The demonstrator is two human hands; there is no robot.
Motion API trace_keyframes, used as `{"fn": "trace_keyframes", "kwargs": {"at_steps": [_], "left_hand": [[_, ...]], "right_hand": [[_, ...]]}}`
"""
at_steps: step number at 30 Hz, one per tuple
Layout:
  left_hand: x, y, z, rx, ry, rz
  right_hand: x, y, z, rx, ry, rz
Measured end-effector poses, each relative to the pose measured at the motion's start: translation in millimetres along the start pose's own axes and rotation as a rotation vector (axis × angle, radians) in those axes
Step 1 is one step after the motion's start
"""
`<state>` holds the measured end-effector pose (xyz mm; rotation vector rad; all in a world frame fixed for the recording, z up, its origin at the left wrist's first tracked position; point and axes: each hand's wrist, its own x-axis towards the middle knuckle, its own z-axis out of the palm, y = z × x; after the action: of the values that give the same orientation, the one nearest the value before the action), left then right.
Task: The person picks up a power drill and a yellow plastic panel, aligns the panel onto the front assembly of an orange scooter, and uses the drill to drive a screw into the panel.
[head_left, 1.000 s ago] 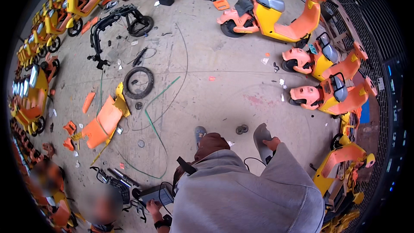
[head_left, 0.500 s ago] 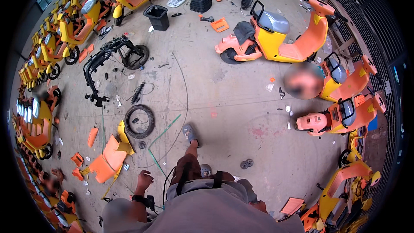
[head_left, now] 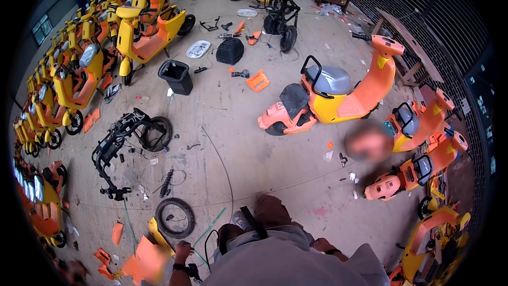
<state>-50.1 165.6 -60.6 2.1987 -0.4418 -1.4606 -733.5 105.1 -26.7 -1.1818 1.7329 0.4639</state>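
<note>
Presently, one tyre (head_left: 191, 219) lies on the floor (head_left: 270, 172) ahead of the left hand (head_left: 183, 251), one large orange panel (head_left: 142, 259) leftward; finger state indeterminable.

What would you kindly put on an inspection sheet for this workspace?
Surface: grey floor, reddish stain toward the right.
Nearest things: orange panel and loose tyre, both near the left hand.
Clutter: upright black bin, bare black frame, scattered orange pieces.
Hands: left hand seems curled, hold unclear; right hand partly hidden.
Cables: black cable left of the grey top.
Surroundings: yellow-and-orange scooters on both sides; wooden bench at right.
</note>
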Motion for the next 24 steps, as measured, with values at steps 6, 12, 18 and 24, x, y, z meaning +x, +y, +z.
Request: {"fn": "trace_keyframes", "kwargs": {"at_steps": [6, 12, 18, 24], "left_hand": [[45, 120, -18, -0.205, 0.137, -0.012], [93, 182, -12, -0.099, -0.133, -0.089], [177, 357, 25, -0.029, 0.063, 0.048], [281, 501, 34, 0.023, 0.016, 0.115]], "right_hand": [[106, -128, -95, 0.055, 0.256, -0.086], [206, -221, -226, 0.122, 0.257, -0.09], [234, -287, -304, 0.152, 0.289, -0.048], [254, -361, -342, 0.207, 0.375, -0.041]]}}
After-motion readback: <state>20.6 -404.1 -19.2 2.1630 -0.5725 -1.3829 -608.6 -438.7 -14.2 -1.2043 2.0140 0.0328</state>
